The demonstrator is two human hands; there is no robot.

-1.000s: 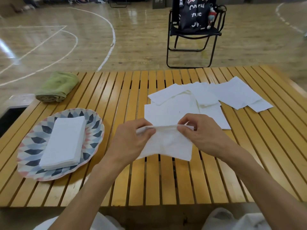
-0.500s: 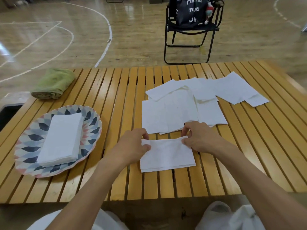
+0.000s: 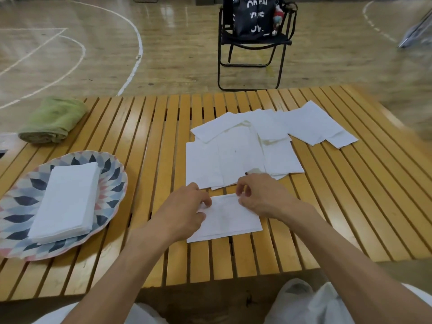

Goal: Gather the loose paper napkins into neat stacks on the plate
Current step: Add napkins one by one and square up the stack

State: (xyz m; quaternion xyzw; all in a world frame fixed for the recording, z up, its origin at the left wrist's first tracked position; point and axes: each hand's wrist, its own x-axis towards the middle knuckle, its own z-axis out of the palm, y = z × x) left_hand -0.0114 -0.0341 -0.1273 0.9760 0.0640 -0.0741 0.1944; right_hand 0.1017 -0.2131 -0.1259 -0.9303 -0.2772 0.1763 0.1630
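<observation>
I see both hands low over the near middle of the slatted wooden counter (image 3: 149, 141), working on one folded napkin (image 3: 230, 218) that lies flat on the slats. My left hand (image 3: 184, 211) covers the napkin's left edge, its fingers (image 3: 207, 202) curled down onto the paper; I cannot tell whether they pinch the edge or only press on it. My right hand (image 3: 261, 195) sits at the napkin's far right corner, its fingers (image 3: 240, 187) bent and the thumb tip touching the paper, with the index raised a little above it; here too I cannot tell whether the corner is pinched.

Just beyond the hands lies the spread of loose napkins (image 3: 252, 148), overlapping one another in a patch that runs from the middle of the counter out to the far right. The nearest sheets come close to the folded napkin's far edge, with a strip of bare slat between them.

At the near left stands the patterned plate (image 3: 109, 174), and on it a squared stack of napkins (image 3: 66, 199), long side running near to far. At the far left corner lies a rolled green towel (image 3: 52, 120). Past the counter, on the gym floor, stands a black folding chair (image 3: 252, 50) with a dark printed bag (image 3: 254, 15) on its seat.
</observation>
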